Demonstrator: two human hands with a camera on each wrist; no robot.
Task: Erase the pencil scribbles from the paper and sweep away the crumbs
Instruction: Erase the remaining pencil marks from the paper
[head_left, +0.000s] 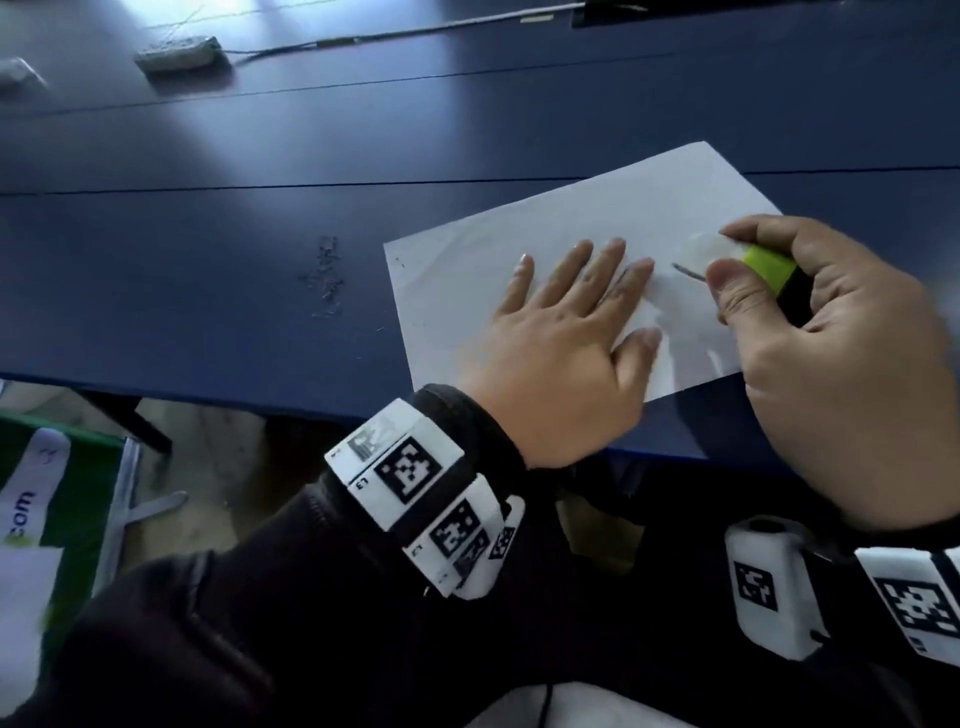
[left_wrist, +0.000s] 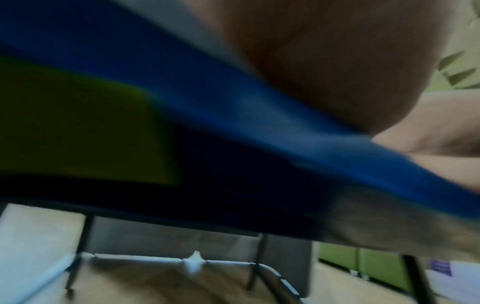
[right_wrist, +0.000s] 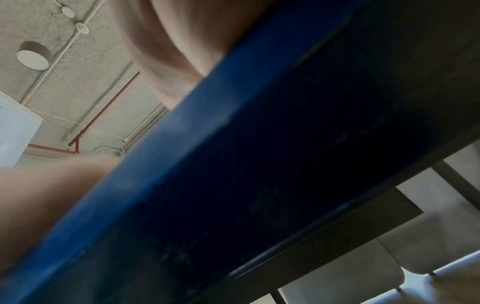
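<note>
While your left hand (head_left: 566, 332) lies flat on the paper (head_left: 467, 270), your right hand (head_left: 841, 343) grips the eraser (head_left: 763, 267) — seemingly touching the scribble (head_left: 688, 273), right of centre.

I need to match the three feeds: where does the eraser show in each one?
Head: the eraser is at the right, gripped by the right hand on the paper.
Left wrist: not in it.
Right wrist: not in it; only blurred skin and table.
Shared landmark: the blue table edge.
</note>
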